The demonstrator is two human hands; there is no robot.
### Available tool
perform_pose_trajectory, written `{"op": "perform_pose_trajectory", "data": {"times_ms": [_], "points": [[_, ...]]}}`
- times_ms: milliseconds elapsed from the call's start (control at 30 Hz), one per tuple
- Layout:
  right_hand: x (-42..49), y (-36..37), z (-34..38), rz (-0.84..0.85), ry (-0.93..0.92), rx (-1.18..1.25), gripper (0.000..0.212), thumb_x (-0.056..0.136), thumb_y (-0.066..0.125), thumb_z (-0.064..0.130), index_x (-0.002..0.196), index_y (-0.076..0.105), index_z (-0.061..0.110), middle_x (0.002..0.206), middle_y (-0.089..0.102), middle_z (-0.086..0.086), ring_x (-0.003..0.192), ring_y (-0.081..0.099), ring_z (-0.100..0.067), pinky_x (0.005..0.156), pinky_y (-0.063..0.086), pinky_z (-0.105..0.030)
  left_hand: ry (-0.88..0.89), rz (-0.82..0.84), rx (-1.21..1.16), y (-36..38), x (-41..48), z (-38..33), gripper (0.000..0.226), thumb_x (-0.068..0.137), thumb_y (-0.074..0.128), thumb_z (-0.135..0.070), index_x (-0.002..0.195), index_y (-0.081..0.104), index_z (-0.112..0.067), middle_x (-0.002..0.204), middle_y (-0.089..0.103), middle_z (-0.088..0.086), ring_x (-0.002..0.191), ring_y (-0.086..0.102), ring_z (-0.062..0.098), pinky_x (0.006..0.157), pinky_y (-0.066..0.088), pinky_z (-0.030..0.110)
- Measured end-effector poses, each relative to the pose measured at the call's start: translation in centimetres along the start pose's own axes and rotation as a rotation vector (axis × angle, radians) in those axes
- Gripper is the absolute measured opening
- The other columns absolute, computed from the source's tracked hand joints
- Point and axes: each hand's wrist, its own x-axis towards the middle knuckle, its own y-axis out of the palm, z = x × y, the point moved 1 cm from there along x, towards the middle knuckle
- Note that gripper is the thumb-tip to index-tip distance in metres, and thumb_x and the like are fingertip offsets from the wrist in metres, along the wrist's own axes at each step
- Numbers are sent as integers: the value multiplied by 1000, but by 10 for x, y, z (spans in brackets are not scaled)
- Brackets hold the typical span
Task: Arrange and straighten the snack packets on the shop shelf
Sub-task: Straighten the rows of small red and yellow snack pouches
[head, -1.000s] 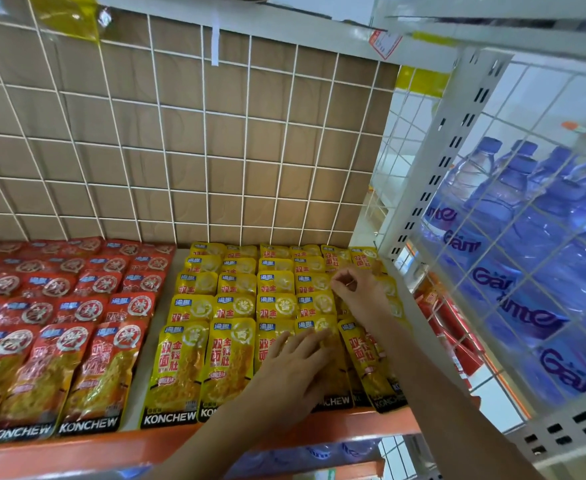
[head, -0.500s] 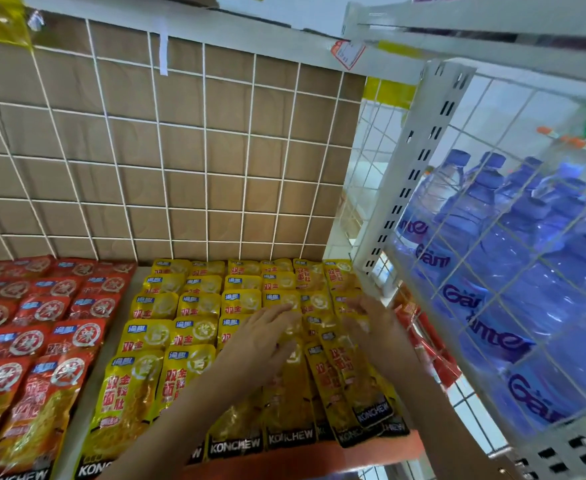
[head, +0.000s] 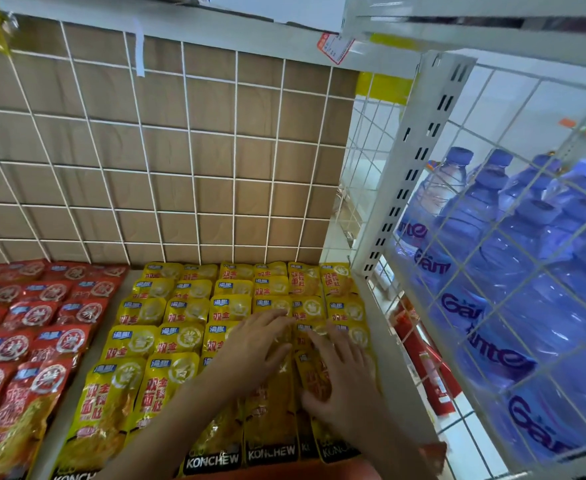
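My left hand [head: 250, 355] and right hand [head: 345, 389] lie flat, fingers spread, side by side on the yellow packets [head: 167, 341] at the shelf's [head: 89, 372] right front. I'm squaring these columns. Next, I judge, nudge the overlapping packets under my right palm into line with the neater back rows.

Blue water bottles [head: 475, 220] behind white wire grid [head: 513, 109], right; slotted white upright [head: 409, 169]; red price tag [head: 334, 48] above.

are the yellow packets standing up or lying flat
Lying flat: the yellow packets overlap in rows, fronts up, with the left hand and right hand spread on them.
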Motion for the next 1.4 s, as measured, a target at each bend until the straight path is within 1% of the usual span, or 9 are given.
{"op": "perform_pose_trajectory", "data": {"times_ms": [167, 433, 600, 767, 967, 1033, 1133, 1267, 1400], "points": [[-1, 1, 0, -205, 8, 234, 69, 66, 38, 53, 131, 14, 50, 141, 13, 22, 134, 19, -7, 106, 25, -33, 6, 5, 17, 1, 1, -1, 48, 97, 39, -37, 144, 25, -34, 152, 19, -14, 140, 16, 7, 114, 13, 28], [-2, 1, -9, -358, 162, 68, 59, 71, 41, 48, 127, 40, 29, 133, 50, -5, 120, 51, -29, 94, 42, -48, 49, 28, 74, 7, 4, -2, 50, 98, 37, -39, 145, 22, -32, 154, 13, -13, 142, 8, 8, 115, 6, 27], [-6, -3, -21, -318, 237, 7, 59, 71, 49, 42, 126, 37, 28, 131, 51, -9, 120, 51, -33, 92, 44, -51, 51, 28, 60, 10, 6, 0, 49, 98, 37, -39, 144, 23, -33, 154, 12, -13, 142, 8, 9, 115, 6, 28], [-7, -7, -22, -267, 250, 8, 61, 73, 39, 53, 128, 37, 26, 133, 51, -12, 119, 52, -36, 90, 45, -52, 37, 5, 9, 1, 10, 0, 48, 97, 38, -37, 143, 27, -31, 153, 17, -11, 140, 16, 11, 114, 10, 29], [-5, -19, -28, -173, 258, 83, 70, 85, 43, 60, 144, 14, 37, 155, 2, 8, 143, 4, -15, 115, 13, -37, 3, -73, 30, -17, 45, 13, 42, 96, 44, -30, 138, 39, -25, 144, 37, -4, 133, 31, 15, 108, 27, 31], [-2, -23, -31, -191, 242, 94, 76, 78, 36, 68, 144, 18, 34, 155, 8, 7, 142, 7, -13, 113, 11, -32, -17, -47, 74, -22, 61, 14, 41, 95, 46, -31, 136, 42, -25, 143, 39, -2, 133, 33, 18, 107, 29, 33], [6, -27, -30, -243, 207, 131, 83, 68, 26, 69, 138, 39, 27, 146, 34, 3, 135, 29, -16, 105, 22, -26, -4, 8, 167, -27, 82, 10, 35, 94, 49, -33, 127, 51, -22, 131, 47, 2, 126, 40, 20, 101, 34, 32], [21, -32, -28, -225, 94, 152, 72, 73, 29, 64, 122, 59, 21, 132, 51, 5, 122, 45, -14, 101, 35, -26, 55, 105, 279, -28, 101, 5, 26, 91, 53, -34, 113, 59, -21, 119, 52, 3, 117, 44, 21, 96, 39, 35], [34, -29, -23, -162, 86, 169, 51, 80, 39, 53, 113, 63, 23, 115, 58, 7, 106, 52, -14, 93, 43, -29, 65, 216, 283, -28, 116, 3, 26, 87, 60, -31, 111, 59, -20, 119, 57, 3, 115, 48, 22, 93, 41, 34]]}}
